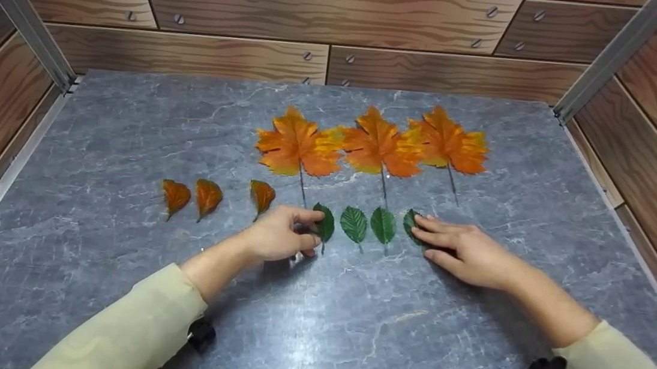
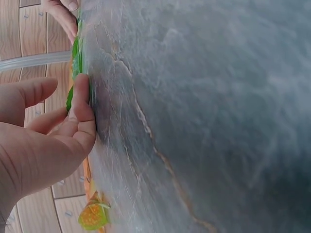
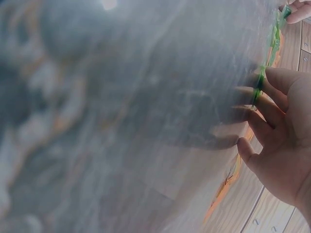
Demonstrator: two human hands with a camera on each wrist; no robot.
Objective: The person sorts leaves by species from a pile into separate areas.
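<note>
Several small green leaves lie in a row on the table. At the row's left end, my left hand touches the edge of a green leaf with its fingertips; the left wrist view shows the thumb held apart. My right hand rests straight, spread fingers on the rightmost green leaf, covering part of it. Between the hands lie two more green leaves, one left of the other. Just beyond the left hand is a small orange-brown leaf.
Three large orange maple leaves with stems lie in a row behind the green ones. Two more small orange-brown leaves are farther left. Wood-patterned walls and metal posts border the grey marbled table.
</note>
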